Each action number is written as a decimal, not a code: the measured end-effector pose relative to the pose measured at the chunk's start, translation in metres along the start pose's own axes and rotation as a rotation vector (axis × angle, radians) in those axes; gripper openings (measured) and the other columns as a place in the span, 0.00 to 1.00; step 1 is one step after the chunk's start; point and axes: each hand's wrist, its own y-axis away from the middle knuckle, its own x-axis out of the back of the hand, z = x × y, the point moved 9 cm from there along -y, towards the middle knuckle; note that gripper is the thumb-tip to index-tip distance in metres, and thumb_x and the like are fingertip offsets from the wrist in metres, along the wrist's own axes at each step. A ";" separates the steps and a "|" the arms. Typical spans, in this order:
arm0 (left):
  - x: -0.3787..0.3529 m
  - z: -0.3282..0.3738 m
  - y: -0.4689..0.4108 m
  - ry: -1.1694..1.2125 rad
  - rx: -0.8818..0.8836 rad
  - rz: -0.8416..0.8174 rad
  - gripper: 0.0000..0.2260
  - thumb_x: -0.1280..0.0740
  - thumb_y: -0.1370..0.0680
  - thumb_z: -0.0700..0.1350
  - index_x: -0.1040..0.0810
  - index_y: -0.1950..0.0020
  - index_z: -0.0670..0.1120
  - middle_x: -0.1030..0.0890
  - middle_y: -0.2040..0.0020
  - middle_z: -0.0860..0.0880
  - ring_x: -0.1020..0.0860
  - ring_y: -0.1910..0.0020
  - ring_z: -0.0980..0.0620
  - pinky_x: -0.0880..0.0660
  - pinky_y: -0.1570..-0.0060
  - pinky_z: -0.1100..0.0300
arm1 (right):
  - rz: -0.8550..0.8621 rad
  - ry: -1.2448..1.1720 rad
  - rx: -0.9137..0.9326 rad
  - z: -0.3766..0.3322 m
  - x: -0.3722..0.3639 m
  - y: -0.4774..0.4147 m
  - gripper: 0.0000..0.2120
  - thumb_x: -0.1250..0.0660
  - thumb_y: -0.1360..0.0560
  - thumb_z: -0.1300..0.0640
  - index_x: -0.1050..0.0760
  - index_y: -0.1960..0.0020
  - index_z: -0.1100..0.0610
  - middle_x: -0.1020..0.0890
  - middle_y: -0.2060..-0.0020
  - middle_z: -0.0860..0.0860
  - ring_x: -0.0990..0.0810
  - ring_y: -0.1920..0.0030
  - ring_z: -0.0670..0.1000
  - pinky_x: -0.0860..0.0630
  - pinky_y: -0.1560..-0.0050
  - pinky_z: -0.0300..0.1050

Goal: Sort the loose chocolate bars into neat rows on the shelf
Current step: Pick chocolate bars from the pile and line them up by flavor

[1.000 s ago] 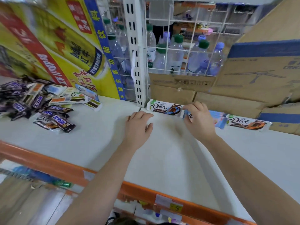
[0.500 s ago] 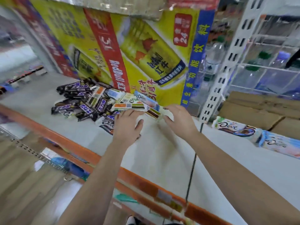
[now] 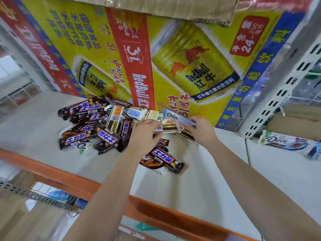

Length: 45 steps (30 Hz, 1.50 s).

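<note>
The heap of chocolate bars (image 3: 104, 136) lies loose at the foot of the yellow carton (image 3: 191, 66). The left hand (image 3: 145, 134) curls its fingers over a white striped bar (image 3: 167, 127), and the right hand (image 3: 202, 131) pinches the end of a blue bar (image 3: 177, 117). Pulling both out together could drag the slick neighbouring bars away from the carton, toward the shelf's orange edge (image 3: 69, 178).

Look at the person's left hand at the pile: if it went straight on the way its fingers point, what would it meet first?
The white-and-brown bar lying right at the left hand's fingertips, probably already touching; beyond it, the right hand holding the light-blue Dove bar. Depth is unclear.
</note>
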 end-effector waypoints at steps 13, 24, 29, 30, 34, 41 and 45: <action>-0.029 0.075 -0.034 0.152 -0.197 -0.123 0.12 0.41 0.21 0.54 0.23 0.46 0.49 0.23 0.58 0.49 0.26 0.59 0.50 0.31 0.63 0.57 | 0.218 -0.229 -0.245 0.089 0.073 0.065 0.04 0.32 0.28 0.53 0.23 0.53 0.50 0.20 0.63 0.48 0.21 0.62 0.52 0.22 0.56 0.51; -0.077 0.168 -0.028 0.808 -0.024 -0.248 0.13 0.34 0.25 0.52 0.29 0.53 0.42 0.19 0.57 0.39 0.17 0.61 0.45 0.23 0.55 0.42 | 0.269 -0.119 -0.254 0.169 0.133 0.134 0.11 0.29 0.30 0.45 0.25 0.58 0.51 0.22 0.69 0.49 0.26 0.68 0.48 0.35 0.68 0.36; -0.089 0.216 -0.026 0.832 0.047 -0.047 0.10 0.32 0.25 0.51 0.26 0.58 0.46 0.21 0.64 0.48 0.24 0.64 0.49 0.27 0.59 0.47 | 0.275 -0.079 -0.237 0.217 0.171 0.160 0.11 0.29 0.29 0.47 0.22 0.49 0.50 0.19 0.65 0.51 0.24 0.66 0.48 0.33 0.65 0.38; -0.089 0.228 -0.023 0.827 0.058 -0.012 0.09 0.31 0.25 0.50 0.27 0.60 0.47 0.22 0.66 0.51 0.25 0.65 0.51 0.27 0.60 0.49 | 0.275 -0.059 -0.223 0.225 0.181 0.164 0.11 0.29 0.29 0.48 0.21 0.49 0.51 0.18 0.62 0.50 0.23 0.62 0.50 0.32 0.63 0.40; -0.106 0.268 -0.017 0.864 0.104 0.012 0.11 0.30 0.27 0.51 0.29 0.58 0.47 0.25 0.64 0.54 0.25 0.63 0.51 0.26 0.55 0.45 | 0.294 0.047 -0.190 0.268 0.216 0.175 0.13 0.27 0.29 0.54 0.20 0.46 0.55 0.18 0.50 0.52 0.21 0.48 0.54 0.30 0.55 0.42; -0.141 0.319 -0.010 0.910 0.116 -0.036 0.20 0.32 0.33 0.59 0.24 0.47 0.49 0.17 0.55 0.46 0.19 0.55 0.46 0.25 0.52 0.49 | 0.352 0.132 -0.142 0.326 0.267 0.194 0.10 0.26 0.31 0.51 0.19 0.52 0.55 0.18 0.57 0.52 0.21 0.56 0.53 0.33 0.62 0.42; -0.144 0.340 -0.004 0.933 0.126 -0.010 0.13 0.30 0.29 0.50 0.27 0.47 0.51 0.19 0.57 0.46 0.21 0.61 0.49 0.25 0.57 0.51 | 0.382 0.149 -0.068 0.345 0.282 0.196 0.11 0.26 0.30 0.55 0.18 0.48 0.52 0.21 0.57 0.50 0.22 0.55 0.53 0.36 0.61 0.36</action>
